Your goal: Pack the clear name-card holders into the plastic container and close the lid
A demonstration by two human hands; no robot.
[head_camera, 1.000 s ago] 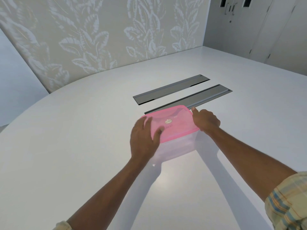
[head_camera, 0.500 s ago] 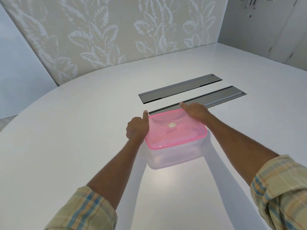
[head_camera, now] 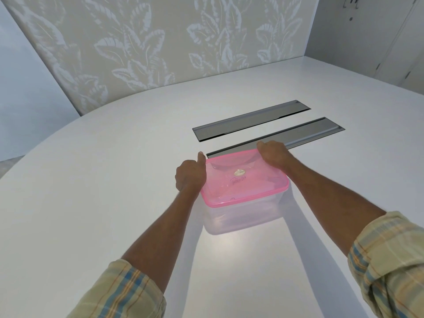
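Observation:
A clear plastic container [head_camera: 243, 218] stands on the white table [head_camera: 103, 191] with a translucent pink lid [head_camera: 243, 182] lying flat on top of it. My left hand [head_camera: 189, 174] grips the lid's left edge, thumb stretched along the rim. At the far right corner my right hand [head_camera: 273, 153] presses down on the lid with curled fingers. Through the cloudy walls I cannot make out the name-card holders.
Two long grey recessed cable hatches [head_camera: 252, 120] lie in the table just beyond the container. A leaf-patterned wall [head_camera: 160, 42] stands behind the table, and white cabinets [head_camera: 378, 31] fill the far right corner.
My left hand slid off the top of the lid to its left edge. My right hand shifted from the right side to the far corner. The camera pulled back a little.

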